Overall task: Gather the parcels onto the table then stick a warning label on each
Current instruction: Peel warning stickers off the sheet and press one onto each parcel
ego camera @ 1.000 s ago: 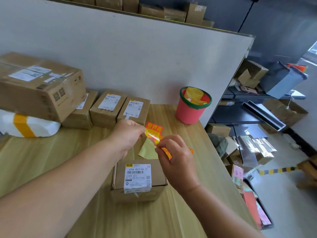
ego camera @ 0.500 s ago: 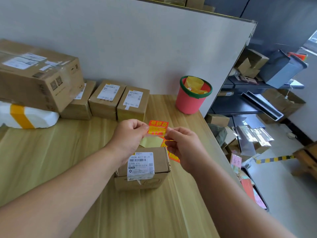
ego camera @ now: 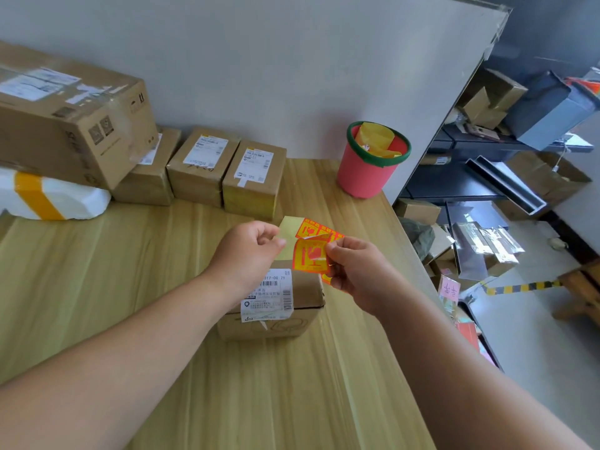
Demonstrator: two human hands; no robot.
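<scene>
**Worktop scene, head view.** Clock directions are read from the near box (ego camera: 308, 289), which sits on the worktop (ego camera: 97, 287) just below mid-frame.

- **Edges:** A grey partition (ego camera: 259, 60) closes the worktop's far edge from 10 to 1 o'clock. The right edge runs free from 1 to 5 o'clock. Beyond it lie the floor (ego camera: 535, 352) and cluttered shelves (ego camera: 454, 183). The near box stands close to this free edge.
- **Open room:** Bare wood lies at 9 o'clock and from 6 to 7 o'clock, crossed only by the two forearms.
- **Parcels:** At 10 o'clock a big box (ego camera: 65, 118) lies over a white parcel (ego camera: 55, 199) banded with yellow tape, both against the partition. Three small boxes (ego camera: 201, 167) stand side by side, touching, at 11 o'clock. The leftmost is partly hidden by the big box.
- **Bucket:** A red bucket (ego camera: 367, 170) with a green rim stands at 1 o'clock, where partition and free edge meet. It holds yellow scraps.
- **Hands:** Both hover over the near box's far side.
  - The left hand (ego camera: 246, 251) is curled, thumb and fingers pinching the left part of a yellow sheet (ego camera: 289, 228) that bears orange labels.
  - The right hand (ego camera: 360, 271) pinches one orange label (ego camera: 311, 254) by its right side. The label curls off the sheet, and their upper edges meet.
  - Whether the left wrist touches the box cannot be told.
</scene>
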